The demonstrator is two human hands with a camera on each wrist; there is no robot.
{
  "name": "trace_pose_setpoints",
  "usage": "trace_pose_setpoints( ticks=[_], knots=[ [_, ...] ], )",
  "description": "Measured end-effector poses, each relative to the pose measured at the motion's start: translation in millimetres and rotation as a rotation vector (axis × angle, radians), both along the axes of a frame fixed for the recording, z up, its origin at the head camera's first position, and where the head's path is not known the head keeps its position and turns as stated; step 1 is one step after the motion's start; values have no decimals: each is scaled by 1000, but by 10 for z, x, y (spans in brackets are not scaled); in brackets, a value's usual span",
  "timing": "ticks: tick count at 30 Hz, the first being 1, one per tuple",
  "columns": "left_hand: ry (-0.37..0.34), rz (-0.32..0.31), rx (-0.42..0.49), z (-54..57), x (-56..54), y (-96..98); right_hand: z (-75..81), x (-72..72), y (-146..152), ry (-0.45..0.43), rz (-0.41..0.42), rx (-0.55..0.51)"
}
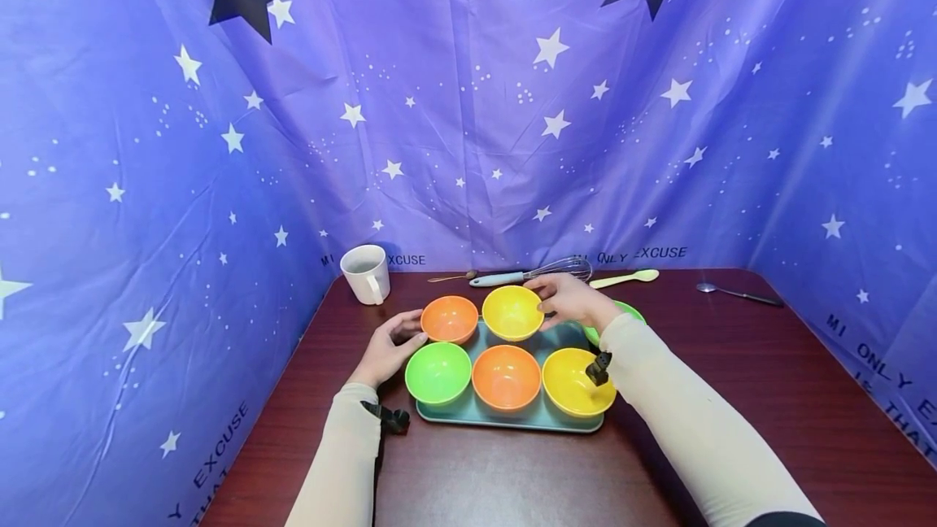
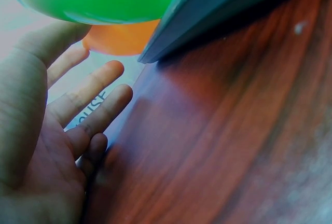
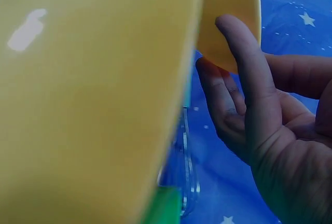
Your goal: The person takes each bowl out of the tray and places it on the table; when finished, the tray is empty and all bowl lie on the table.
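Observation:
On a grey-green tray (image 1: 505,420) stand a green bowl (image 1: 437,374), an orange bowl (image 1: 507,378) and a yellow bowl (image 1: 574,382) in the front row. Behind them are a second orange bowl (image 1: 449,320) and a second yellow bowl (image 1: 512,313). My left hand (image 1: 388,352) touches the left side of the rear orange bowl, its fingers loosely extended in the left wrist view. The right hand (image 1: 574,301) holds the rear yellow bowl at its right side, thumb against its wall in the right wrist view.
A white mug (image 1: 359,271) stands at the back left. Along the back lie a small brown-ended stick (image 1: 461,276), a whisk (image 1: 501,278), a pale green spoon (image 1: 633,276) and a metal spoon (image 1: 739,293). Another green bowl (image 1: 629,311) is partly hidden behind the right forearm.

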State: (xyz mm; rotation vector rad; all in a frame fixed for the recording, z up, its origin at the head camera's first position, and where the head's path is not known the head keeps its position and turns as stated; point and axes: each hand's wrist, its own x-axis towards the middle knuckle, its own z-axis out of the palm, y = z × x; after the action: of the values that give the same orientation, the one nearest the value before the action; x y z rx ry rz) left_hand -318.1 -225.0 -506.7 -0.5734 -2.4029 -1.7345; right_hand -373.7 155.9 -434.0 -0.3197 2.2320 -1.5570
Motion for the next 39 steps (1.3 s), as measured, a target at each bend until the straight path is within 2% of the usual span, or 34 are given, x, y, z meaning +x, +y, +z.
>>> trace_pose_setpoints(
  ticks=[11, 21, 32, 39],
  knots=[
    [5, 2, 6, -18, -18, -1, 220, 65, 120, 80, -32, -39],
    [1, 3, 1, -21, -13, -3, 277, 180, 307, 148, -63, -113],
    [-21, 2, 0, -5, -4, -2, 329, 430, 539, 209, -136, -120],
    [13, 4, 1, -21, -18, 0, 331, 589, 709, 257, -162, -145]
  ],
)
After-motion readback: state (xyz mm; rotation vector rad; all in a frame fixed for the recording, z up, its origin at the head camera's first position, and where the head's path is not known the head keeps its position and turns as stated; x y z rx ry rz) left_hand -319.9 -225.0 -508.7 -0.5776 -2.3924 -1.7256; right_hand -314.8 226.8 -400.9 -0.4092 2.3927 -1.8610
